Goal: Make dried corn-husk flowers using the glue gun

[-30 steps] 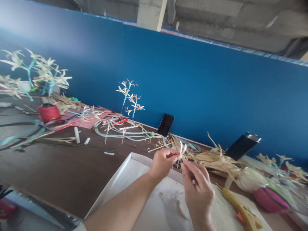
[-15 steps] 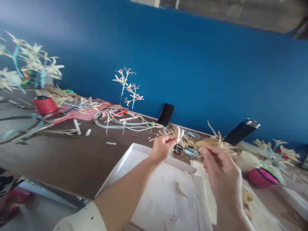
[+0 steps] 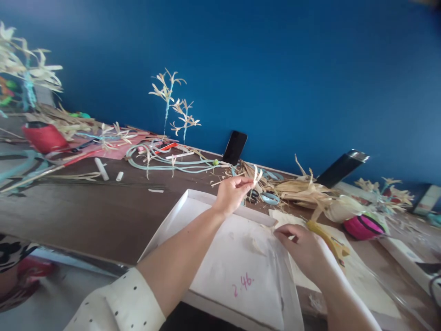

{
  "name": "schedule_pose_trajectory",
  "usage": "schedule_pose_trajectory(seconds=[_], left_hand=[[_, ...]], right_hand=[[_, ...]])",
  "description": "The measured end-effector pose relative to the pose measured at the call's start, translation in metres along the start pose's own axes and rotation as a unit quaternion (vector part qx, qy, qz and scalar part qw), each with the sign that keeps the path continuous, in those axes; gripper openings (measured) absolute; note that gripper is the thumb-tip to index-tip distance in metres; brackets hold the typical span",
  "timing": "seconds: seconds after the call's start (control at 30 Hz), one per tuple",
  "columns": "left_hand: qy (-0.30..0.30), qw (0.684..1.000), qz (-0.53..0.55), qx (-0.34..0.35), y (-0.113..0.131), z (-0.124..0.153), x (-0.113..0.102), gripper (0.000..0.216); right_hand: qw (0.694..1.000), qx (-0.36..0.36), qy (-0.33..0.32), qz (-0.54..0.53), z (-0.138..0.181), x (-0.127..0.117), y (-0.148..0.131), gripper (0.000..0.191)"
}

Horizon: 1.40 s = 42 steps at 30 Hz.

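Observation:
My left hand [image 3: 232,195] pinches a small flower of pale dried husk petals [image 3: 257,174] between thumb and fingertips, above the far edge of a shallow white box lid [image 3: 201,197]. Lower and to the right, my right hand [image 3: 301,243] has its thumb and forefinger pressed together near the lid's right side. Whatever is between those fingertips, if anything, is too small to make out. Inside the lid lies a loose pale husk piece [image 3: 257,246]. A yellow tool [image 3: 329,241] rests on paper just beyond my right hand, which partly hides it.
Along the blue wall stand finished husk flowers [image 3: 168,87], a phone [image 3: 235,147] and a tilted black flask [image 3: 342,168]. Dried husks [image 3: 299,188], scissors [image 3: 270,198] and pale blue tubing [image 3: 165,168] lie before it. Red [image 3: 46,137] and pink [image 3: 364,226] rounded items sit at either side.
My right hand has moved down and left to the lid's right side. The left hand stays with the flower in its pinch. The camera view has tilted downward.

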<state>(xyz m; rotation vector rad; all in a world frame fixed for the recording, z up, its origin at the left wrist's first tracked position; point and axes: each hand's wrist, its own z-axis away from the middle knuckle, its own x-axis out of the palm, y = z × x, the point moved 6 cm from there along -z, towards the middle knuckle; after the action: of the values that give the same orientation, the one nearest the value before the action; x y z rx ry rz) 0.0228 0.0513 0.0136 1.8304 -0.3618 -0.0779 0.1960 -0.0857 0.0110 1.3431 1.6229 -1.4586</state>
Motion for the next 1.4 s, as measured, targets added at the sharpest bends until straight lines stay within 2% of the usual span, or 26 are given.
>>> schedule_pose_trajectory(seconds=[0.23, 0.37, 0.47, 0.57, 0.63, 0.73, 0.83, 0.93, 1.1, 1.4], left_hand=[[-0.015, 1.0, 0.01, 0.012, 0.003, 0.0, 0.001, 0.027], [-0.014, 1.0, 0.002, 0.008, 0.003, 0.001, 0.001, 0.028], [-0.01, 1.0, -0.003, 0.004, 0.004, 0.001, 0.0, 0.028], [-0.001, 1.0, -0.003, -0.006, 0.006, 0.001, 0.0, 0.026], [-0.002, 1.0, -0.01, -0.006, 0.008, 0.001, 0.0, 0.025], [0.006, 1.0, -0.018, -0.009, 0.01, 0.002, 0.0, 0.024], [0.012, 0.999, -0.014, -0.031, 0.008, 0.002, 0.0, 0.024], [0.007, 0.999, 0.002, -0.042, 0.006, 0.002, 0.002, 0.024], [0.0, 0.999, 0.019, -0.046, 0.01, 0.003, 0.004, 0.023], [-0.015, 0.999, 0.032, -0.027, 0.015, 0.004, 0.007, 0.025]], right_hand=[[0.996, -0.061, -0.069, 0.015, 0.018, 0.03, -0.02, 0.018], [0.996, -0.034, -0.083, -0.028, 0.017, 0.035, -0.024, 0.008], [0.989, 0.018, -0.072, -0.128, 0.009, 0.023, -0.023, 0.012], [0.954, 0.092, -0.043, -0.282, -0.002, 0.006, -0.019, 0.022], [0.909, 0.124, -0.024, -0.396, -0.009, 0.0, -0.02, 0.027], [0.838, 0.127, -0.004, -0.53, -0.021, -0.003, -0.028, 0.026], [0.792, 0.133, 0.023, -0.596, -0.032, 0.0, -0.036, 0.024], [0.761, 0.142, 0.065, -0.63, -0.039, 0.003, -0.044, 0.025], [0.74, 0.146, 0.115, -0.646, -0.048, 0.004, -0.055, 0.026], [0.743, 0.149, 0.169, -0.63, -0.049, 0.011, -0.054, 0.025]])
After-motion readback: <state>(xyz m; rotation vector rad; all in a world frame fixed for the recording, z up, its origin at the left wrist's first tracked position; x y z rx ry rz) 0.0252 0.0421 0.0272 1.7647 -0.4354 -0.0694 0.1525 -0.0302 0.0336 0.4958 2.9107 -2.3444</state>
